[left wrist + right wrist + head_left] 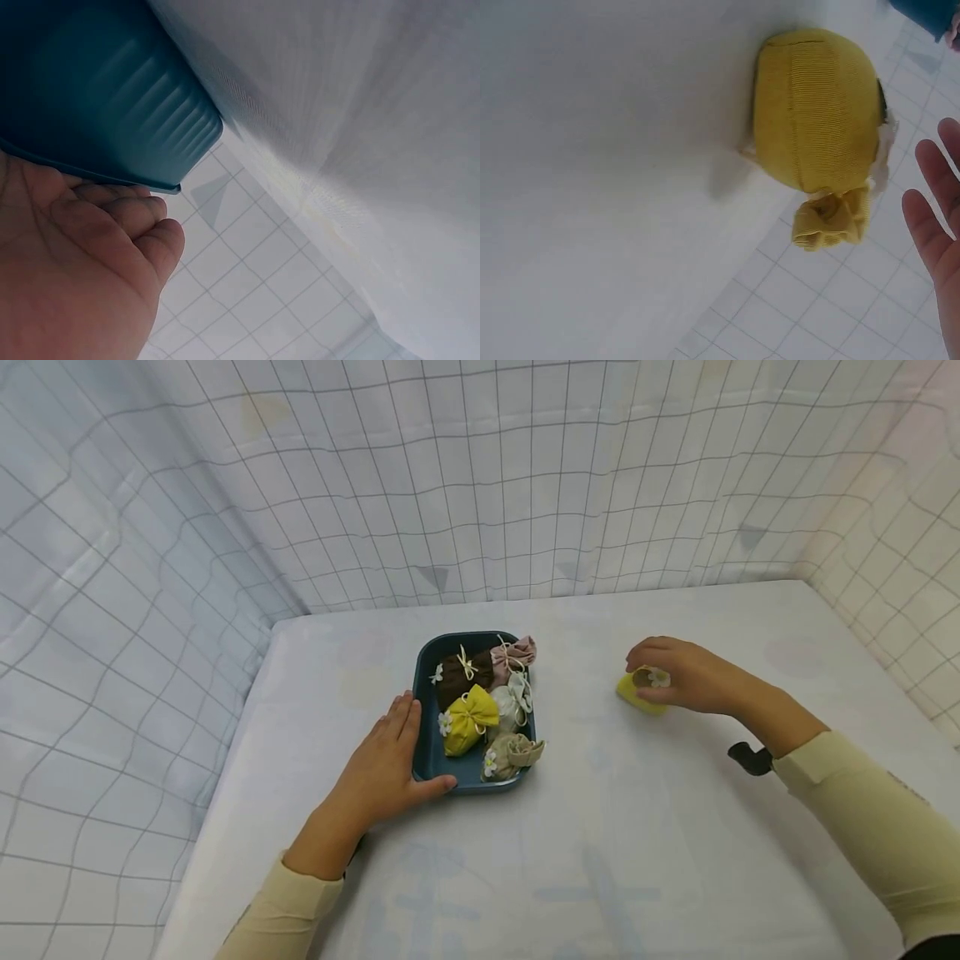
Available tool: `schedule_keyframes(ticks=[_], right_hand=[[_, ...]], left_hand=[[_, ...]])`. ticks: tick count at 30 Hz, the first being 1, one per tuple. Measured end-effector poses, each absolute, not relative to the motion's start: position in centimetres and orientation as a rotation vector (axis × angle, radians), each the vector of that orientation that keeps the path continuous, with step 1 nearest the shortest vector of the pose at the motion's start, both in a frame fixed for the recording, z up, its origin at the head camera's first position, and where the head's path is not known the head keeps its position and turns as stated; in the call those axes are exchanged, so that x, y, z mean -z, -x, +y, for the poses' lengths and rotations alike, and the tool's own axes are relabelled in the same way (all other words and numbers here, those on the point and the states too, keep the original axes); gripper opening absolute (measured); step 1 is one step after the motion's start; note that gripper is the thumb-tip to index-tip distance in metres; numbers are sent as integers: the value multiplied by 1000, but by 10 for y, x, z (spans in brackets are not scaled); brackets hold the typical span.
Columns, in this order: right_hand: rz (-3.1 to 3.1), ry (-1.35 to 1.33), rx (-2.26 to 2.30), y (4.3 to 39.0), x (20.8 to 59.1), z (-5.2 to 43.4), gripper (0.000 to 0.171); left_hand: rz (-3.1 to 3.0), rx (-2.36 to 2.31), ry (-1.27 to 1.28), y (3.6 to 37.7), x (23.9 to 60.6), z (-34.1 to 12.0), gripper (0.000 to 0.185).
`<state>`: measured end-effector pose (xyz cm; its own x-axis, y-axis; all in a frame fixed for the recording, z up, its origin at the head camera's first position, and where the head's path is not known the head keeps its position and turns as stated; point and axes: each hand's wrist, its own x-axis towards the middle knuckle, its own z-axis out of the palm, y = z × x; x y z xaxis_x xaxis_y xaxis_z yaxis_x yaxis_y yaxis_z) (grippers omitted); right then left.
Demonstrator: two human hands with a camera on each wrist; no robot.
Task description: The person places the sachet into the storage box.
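The right hand (686, 677) rests over a yellow sachet (641, 693) lying on the table (637, 860), well right of the tray (424, 727); fingers relaxed, not clamped around it. The left hand (386, 764) lies flat against the tray's edge. The sachet appears light, soft and compressible; grasping its body or tied neck is advisable.
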<state>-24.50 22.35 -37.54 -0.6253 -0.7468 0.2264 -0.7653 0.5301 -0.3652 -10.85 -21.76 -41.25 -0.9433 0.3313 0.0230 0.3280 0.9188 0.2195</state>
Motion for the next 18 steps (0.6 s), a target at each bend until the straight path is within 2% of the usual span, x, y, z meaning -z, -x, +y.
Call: schedule_keyframes(ticks=[18], right_hand=[[-2954, -1282, -689, 266, 402, 241, 30]], left_hand=[[3062, -363, -516, 108, 411, -216, 118]])
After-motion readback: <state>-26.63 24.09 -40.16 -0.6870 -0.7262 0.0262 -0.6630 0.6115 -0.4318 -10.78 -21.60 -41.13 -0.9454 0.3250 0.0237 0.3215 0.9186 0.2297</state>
